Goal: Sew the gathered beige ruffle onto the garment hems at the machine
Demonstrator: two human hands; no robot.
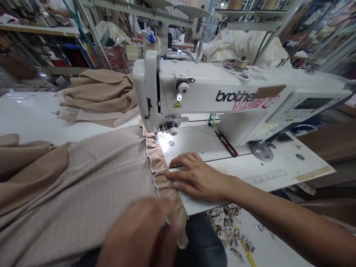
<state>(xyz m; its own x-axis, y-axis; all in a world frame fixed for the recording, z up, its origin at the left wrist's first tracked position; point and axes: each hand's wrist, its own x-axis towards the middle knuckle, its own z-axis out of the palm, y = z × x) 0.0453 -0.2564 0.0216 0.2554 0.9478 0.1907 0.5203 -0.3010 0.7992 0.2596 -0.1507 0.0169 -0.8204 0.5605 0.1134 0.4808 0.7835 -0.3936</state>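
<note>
Here: right hand — flat, unclenched — presses ruffled trim onto counter, aligning it for the presser foot. Left hand blurred; grip unclear.

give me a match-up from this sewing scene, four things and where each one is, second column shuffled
1 right hand
2 left hand
3 red-handled metal thread snips
4 heap of tan cloth

A on the white table, left of the white sewing machine
B flat, fingertips at the ruffled beige trim
C blurred, at the picture's bottom edge
D under the machine's arm

Pairs: 1-B, 2-C, 3-D, 4-A
</note>
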